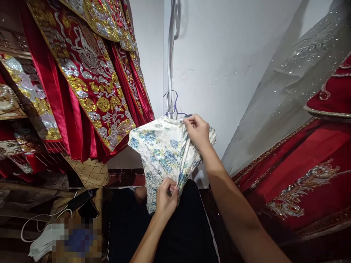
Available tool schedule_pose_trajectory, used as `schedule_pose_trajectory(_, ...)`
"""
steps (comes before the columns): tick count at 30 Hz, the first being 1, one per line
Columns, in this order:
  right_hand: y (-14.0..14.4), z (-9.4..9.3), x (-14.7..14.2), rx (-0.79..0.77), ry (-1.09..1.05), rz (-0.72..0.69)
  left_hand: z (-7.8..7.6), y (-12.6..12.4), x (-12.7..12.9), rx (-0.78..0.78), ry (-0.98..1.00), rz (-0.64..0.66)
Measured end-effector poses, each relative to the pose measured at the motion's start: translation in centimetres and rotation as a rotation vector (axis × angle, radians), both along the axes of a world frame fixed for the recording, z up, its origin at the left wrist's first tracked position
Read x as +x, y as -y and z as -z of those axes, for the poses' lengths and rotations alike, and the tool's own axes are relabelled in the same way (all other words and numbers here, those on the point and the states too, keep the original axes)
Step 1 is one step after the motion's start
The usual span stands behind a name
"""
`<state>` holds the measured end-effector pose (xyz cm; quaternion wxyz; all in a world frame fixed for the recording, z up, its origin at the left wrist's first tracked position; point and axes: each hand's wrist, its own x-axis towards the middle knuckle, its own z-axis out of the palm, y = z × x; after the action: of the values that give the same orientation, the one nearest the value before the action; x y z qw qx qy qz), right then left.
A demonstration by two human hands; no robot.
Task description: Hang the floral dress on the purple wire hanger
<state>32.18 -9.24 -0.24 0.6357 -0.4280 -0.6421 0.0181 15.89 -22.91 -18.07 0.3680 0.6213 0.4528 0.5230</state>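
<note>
A white short-sleeved blouse (160,146) with blue and green flowers hangs in front of me on a purple hanger (176,106). My right hand (197,130) pinches the front edge of the blouse near the collar. Lower down, my left hand (167,197) grips the same front edge between thumb and fingers. Between the two hands the edge runs nearly straight. The blouse's lower part hangs over my dark-clothed lap, and its right side is partly behind my right hand and forearm.
Red garments with gold and silver embroidery (93,73) hang at the left. At the right are a sheer sequined cloth (274,84) and a beaded red garment (307,164). A white strap (169,54) runs down the wall to the hanger. A low wooden stand (99,204) holds a phone (88,210) and a white cable (35,217).
</note>
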Motion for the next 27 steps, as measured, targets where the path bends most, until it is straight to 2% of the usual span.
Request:
schedule_pose_trajectory(3, 1.2, -1.3, 0.1, 0.042, -0.02, -0.023, -0.5, -1.0, -0.3, 0.076, -0.057, 0.046)
schedule_pose_trajectory(5, 2.5, -1.2, 0.0, 0.035, 0.003, -0.055, -2.3, -2.6, -0.7, 0.164, -0.073, 0.052)
schedule_pose_trajectory(7, 3.8, -1.0, 0.0, 0.026, 0.041, -0.082, -5.7, -4.7, -1.3, 0.286, -0.065, 0.037)
schedule_pose_trajectory(9, 4.8, -1.0, 0.2, 0.026, 0.076, -0.096, -10.0, -7.0, -1.9, 0.462, -0.069, 0.016)
schedule_pose_trajectory(12, 5.4, -1.5, 0.6, 0.065, 0.097, -0.1, -16.2, -9.9, -2.1, 0.656, -0.178, 0.037)
schedule_pose_trajectory(13, 5.3, -1.6, 0.7, 0.082, 0.101, -0.104, -17.8, -10.6, -2.0, 0.696, -0.237, 0.075)
schedule_pose_trajectory(15, 4.8, -1.3, 0.6, 0.125, 0.101, -0.105, -19.8, -11.4, -1.5, 0.733, -0.355, 0.12)
schedule_pose_trajectory(18, 2.8, 0.7, 0.2, 0.239, 0.095, -0.03, -20.7, -11.7, -0.6, 0.739, -0.448, 0.051)
schedule_pose_trajectory(21, 0.4, 4.0, -0.6, 0.307, 0.142, 0.05, -20.9, -11.9, -0.4, 0.683, -0.424, -0.044)
schedule_pose_trajectory(24, -1.0, 7.4, -1.4, 0.237, 0.194, 0.067, -21.1, -13.2, -1.6, 0.632, -0.284, -0.113)
schedule_pose_trajectory(27, -0.5, 9.8, -2.0, 0.134, 0.192, 0.059, -20.5, -15.4, -4.3, 0.607, -0.073, -0.202)
